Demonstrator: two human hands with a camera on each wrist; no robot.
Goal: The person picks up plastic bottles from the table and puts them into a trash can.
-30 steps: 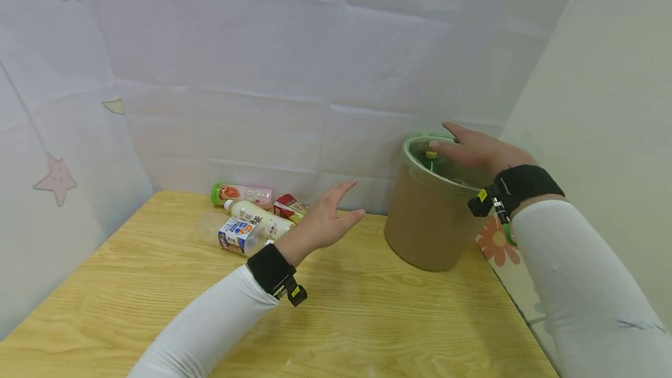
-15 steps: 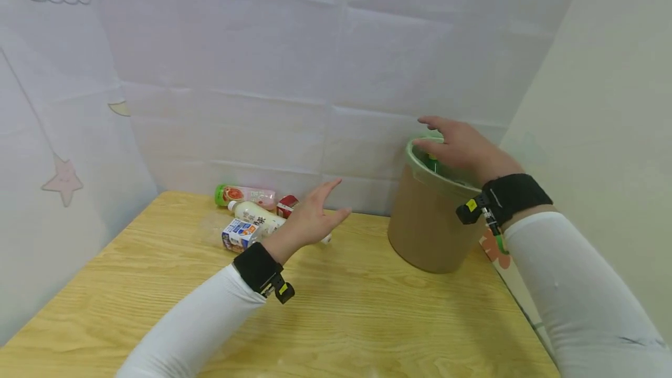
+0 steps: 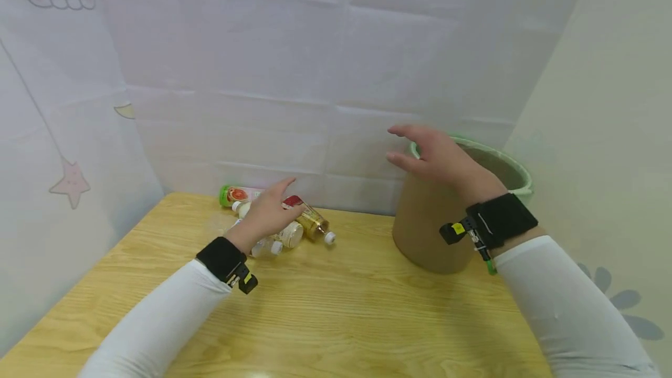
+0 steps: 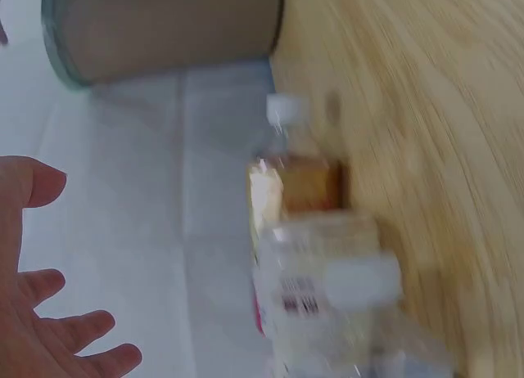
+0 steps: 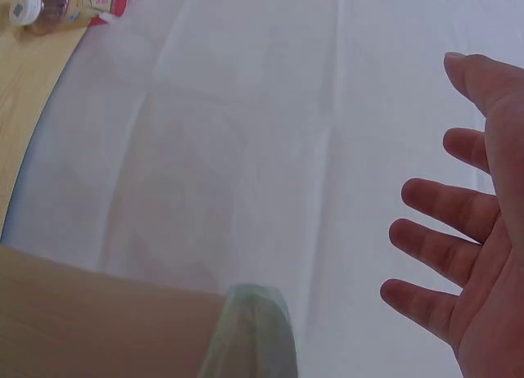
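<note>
Our left hand is over the small heap of bottles at the back of the table, close to the wall. Its fingers are relaxed and a little spread, and they hold nothing; from the head view we cannot tell if the palm already touches the heap or only hangs just above it. In the left wrist view the fingers are open, and the bottles lie a little apart from them.

The nearest piece on the side of the fingertips is the amber bottle. It lies flat on the table. Its long axis goes from the left hand toward the right and toward us, and the white cap is at the end that points to the bin. The bottle with the green cap lies behind the hand, along the wall.

Our right hand is in the air before the rim of the bin, also open with the fingers spread, holding nothing. It is well apart from the heap.

So we judge the left hand is clearly the nearer one to the bottles, and the bin stands to the right of them.
</note>
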